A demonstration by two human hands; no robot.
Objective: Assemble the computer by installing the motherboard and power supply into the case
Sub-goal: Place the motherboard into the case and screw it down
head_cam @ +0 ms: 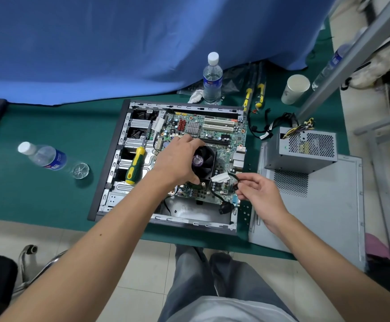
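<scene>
The open grey computer case (110, 159) lies flat on the green table, with the green motherboard (222, 133) inside it. My left hand (177, 161) grips the black CPU cooler fan (204, 162) on the board, fingers curled over its top edge and thumb at its lower edge. My right hand (259, 194) pinches a black cable (232, 176) that ends in a white connector (220, 177) just right of the fan. The grey power supply (303, 147) sits outside the case to the right, on the removed side panel (317, 205), its wires trailing back.
A yellow-and-green screwdriver (136, 165) rests in the case's drive bay area. One water bottle (45, 158) lies on its side at left; another (212, 77) stands behind the case. A white cup (295, 89), yellow-handled tools (247, 96) and a blue cloth (119, 43) are at the back.
</scene>
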